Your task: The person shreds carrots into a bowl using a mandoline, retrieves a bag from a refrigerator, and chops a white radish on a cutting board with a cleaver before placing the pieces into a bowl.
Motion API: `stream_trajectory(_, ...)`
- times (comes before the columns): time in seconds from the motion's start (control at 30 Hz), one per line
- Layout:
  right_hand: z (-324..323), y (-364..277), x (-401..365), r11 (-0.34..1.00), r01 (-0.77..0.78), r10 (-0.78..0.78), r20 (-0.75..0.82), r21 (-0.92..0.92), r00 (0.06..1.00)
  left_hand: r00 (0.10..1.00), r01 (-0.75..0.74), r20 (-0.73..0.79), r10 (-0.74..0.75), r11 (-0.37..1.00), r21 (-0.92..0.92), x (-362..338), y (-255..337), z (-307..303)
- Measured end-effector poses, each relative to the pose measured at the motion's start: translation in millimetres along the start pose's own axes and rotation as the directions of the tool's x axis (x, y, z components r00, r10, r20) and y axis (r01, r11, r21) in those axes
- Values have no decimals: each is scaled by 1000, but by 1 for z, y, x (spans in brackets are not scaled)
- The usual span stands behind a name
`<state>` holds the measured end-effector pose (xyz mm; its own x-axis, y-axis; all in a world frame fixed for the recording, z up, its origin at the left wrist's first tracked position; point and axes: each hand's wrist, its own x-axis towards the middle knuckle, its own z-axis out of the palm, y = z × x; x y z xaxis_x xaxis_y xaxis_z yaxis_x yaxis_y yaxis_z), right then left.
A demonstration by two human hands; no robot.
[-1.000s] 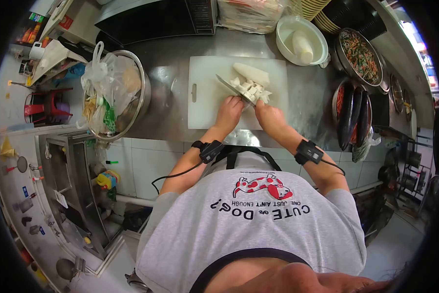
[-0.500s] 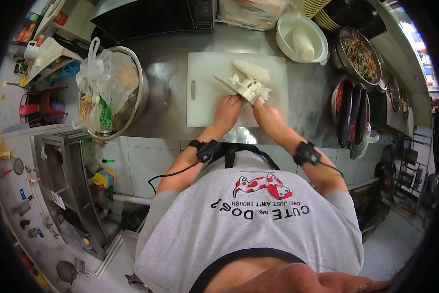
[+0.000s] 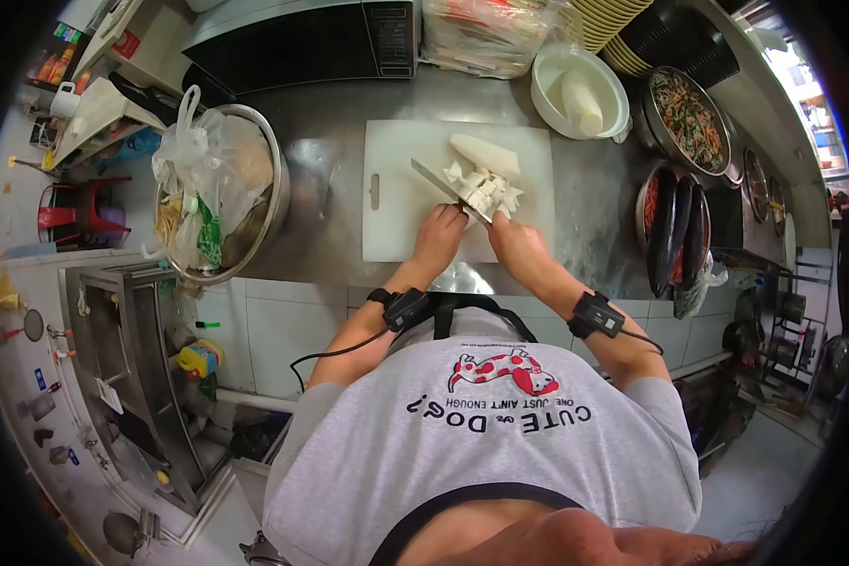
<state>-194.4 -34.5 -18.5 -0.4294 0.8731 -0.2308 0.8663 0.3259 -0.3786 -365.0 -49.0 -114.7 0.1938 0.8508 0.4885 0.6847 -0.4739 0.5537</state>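
Observation:
My right hand point(image 3: 519, 247) is closed around the handle end of a kitchen knife point(image 3: 432, 177). Its blade slants up and left across a white cutting board point(image 3: 386, 231). My left hand point(image 3: 439, 236) lies just left of the knife on the board, with curled fingers against a small pale piece of radish that my fingers partly hide. Beyond the blade sits a heap of cut white radish chunks point(image 3: 487, 192). Behind the heap lies a longer piece of peeled white radish point(image 3: 484, 154).
A white bowl point(image 3: 547, 108) holds another peeled white radish. Eggplants point(image 3: 665, 226) rest over a bowl at the right, near a metal bowl of shredded vegetables point(image 3: 687, 113). A steel basin point(image 3: 275, 189) with plastic bags stands left. A microwave point(image 3: 297, 47) is at the back.
The view has tilted slightly, so the board and counter sit lower in the frame. The knife shows more of its blade beside the radish chunks. Both hands remain at the board's near side.

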Motion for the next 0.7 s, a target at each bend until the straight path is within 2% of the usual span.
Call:
stream_trajectory(0.07,6,2,-8,999,20,-20,-5,25,1000,999,18,35,-18,1000,-1,-9,5,1)
stream_trajectory(0.17,19,16,5,1000,8,-7,14,-15,1000,999,-29,-20,30,999,24,2,3,0)
stream_trajectory(0.27,12,7,2,1000,16,-16,20,0,1000,999,-7,-51,5,999,-38,-2,-1,2)
stream_trajectory(0.37,16,6,-7,999,0,-1,17,37,1000,998,-17,-52,19,999,33,-4,11,-5)
stream_trajectory(0.43,29,12,-1,999,22,-23,-9,-48,1000,997,58,-49,-58,998,5,-2,15,-9)
stream_trajectory(0.53,23,10,0,998,27,-26,25,-58,999,997,56,-51,-57,998,-17,-4,11,-5)
stream_trajectory(0.63,4,-4,-10,999,18,-19,-23,-31,1000,997,69,-42,-71,996,-48,-7,5,-2)
stream_trajectory(0.7,20,6,-5,1000,18,-18,6,-6,1000,997,71,-37,-73,997,-34,-9,5,0)
